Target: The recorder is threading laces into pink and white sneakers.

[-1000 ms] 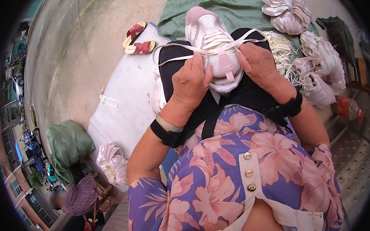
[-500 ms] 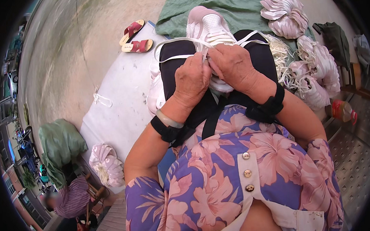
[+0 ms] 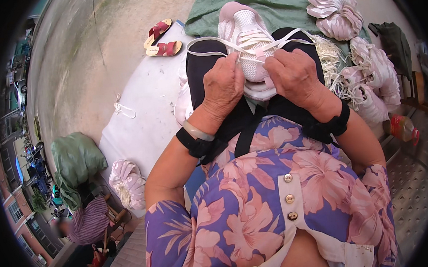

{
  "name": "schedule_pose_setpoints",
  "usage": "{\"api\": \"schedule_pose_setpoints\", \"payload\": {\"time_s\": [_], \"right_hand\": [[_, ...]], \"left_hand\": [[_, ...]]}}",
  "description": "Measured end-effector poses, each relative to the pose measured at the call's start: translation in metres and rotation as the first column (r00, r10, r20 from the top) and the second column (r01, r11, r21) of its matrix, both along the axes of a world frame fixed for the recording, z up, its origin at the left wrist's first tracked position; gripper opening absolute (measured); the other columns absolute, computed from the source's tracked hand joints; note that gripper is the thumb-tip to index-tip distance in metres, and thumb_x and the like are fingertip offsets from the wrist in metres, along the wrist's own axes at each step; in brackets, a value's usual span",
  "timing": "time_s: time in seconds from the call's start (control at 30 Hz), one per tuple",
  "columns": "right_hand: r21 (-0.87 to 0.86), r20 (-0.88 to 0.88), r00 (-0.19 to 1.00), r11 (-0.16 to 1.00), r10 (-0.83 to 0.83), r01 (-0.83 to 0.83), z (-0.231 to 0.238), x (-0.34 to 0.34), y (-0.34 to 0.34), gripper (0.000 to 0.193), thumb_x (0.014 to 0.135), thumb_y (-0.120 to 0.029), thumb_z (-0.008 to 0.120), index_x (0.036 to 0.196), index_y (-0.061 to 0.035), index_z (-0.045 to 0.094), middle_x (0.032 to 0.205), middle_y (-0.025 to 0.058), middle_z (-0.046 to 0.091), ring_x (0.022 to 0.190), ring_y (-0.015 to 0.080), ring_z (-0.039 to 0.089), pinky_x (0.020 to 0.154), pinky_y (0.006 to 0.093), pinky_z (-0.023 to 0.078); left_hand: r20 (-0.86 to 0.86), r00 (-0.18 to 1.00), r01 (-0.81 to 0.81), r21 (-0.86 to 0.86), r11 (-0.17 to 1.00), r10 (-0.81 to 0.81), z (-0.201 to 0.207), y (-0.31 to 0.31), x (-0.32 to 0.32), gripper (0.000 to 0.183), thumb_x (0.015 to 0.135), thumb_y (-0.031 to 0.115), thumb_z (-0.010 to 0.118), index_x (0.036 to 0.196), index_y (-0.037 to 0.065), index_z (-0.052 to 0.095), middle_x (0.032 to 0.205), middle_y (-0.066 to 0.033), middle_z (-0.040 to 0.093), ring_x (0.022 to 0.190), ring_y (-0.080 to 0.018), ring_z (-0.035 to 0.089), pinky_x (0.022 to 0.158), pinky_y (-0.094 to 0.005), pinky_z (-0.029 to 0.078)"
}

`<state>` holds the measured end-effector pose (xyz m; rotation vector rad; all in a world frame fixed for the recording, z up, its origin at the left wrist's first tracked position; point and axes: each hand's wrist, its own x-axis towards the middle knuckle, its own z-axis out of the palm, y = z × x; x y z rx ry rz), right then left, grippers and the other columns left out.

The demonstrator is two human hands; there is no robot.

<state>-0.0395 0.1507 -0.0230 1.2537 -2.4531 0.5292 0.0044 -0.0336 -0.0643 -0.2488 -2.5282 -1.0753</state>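
A pink and white sneaker [image 3: 248, 30] rests on my lap between my thighs, its toe pointing away from me. White shoelace [image 3: 205, 53] runs through its eyelets, with loops spreading to both sides over my dark trousers. My left hand [image 3: 224, 80] is closed in a pinch on the lace at the left of the shoe's opening. On the other side, my right hand [image 3: 293, 73] is closed on the lace by the right eyelets. The tongue and the heel collar show between my hands. Both lace tips are hard to make out.
To the right lie a bundle of white laces [image 3: 327, 60] and several piled sneakers [image 3: 373, 72], with a plastic bottle [image 3: 403, 129] nearer. Green cloth [image 3: 275, 4] spreads ahead. Red sandals [image 3: 163, 49] lie by a white sheet [image 3: 149, 103]. A person [image 3: 88, 227] sits at lower left.
My hands have moved apart, the right one shifting right and nearer to me. The lace is drawn between them, and the shoe's tongue and opening now show.
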Motion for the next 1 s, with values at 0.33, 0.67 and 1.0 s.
{"api": "schedule_pose_setpoints", "payload": {"time_s": [0.33,0.67,1.0], "right_hand": [[-0.090,0.515,0.722,0.809,-0.461,0.581,-0.055,0.039,0.198,0.005,0.083,-0.004,0.058,0.079,-0.0015,0.055,0.068,0.0105,0.053,0.058,0.0209,0.051,0.055,0.0288,0.040],[-0.051,0.243,0.920,0.944,-0.306,0.327,-0.016,0.019,0.111,0.036,0.068,-0.005,0.066,0.103,-0.0039,0.058,0.098,0.0117,0.059,0.091,0.0306,0.055,0.081,0.0392,0.043],[0.045,0.263,0.962,0.997,-0.073,0.064,-0.021,0.008,0.060,0.035,0.066,-0.007,0.067,0.100,-0.0060,0.059,0.086,0.0038,0.059,0.082,0.0218,0.055,0.074,0.0358,0.038]], "left_hand": [[0.194,0.980,-0.069,0.106,0.992,0.048,0.007,-0.012,0.000,0.023,0.086,0.011,0.059,0.104,-0.002,0.054,0.081,-0.0098,0.061,0.062,-0.0147,0.059,0.053,-0.0274,0.048],[0.306,0.945,-0.212,0.302,0.929,0.116,0.016,-0.011,-0.029,0.024,0.081,0.003,0.054,0.104,-0.004,0.053,0.079,-0.0092,0.062,0.060,-0.0117,0.056,0.055,-0.0244,0.046],[0.294,0.953,-0.223,0.514,0.829,0.074,0.003,-0.007,-0.014,0.013,0.093,0.011,0.047,0.097,0.002,0.056,0.070,-0.0004,0.056,0.055,-0.0040,0.051,0.045,-0.0171,0.041]]}}
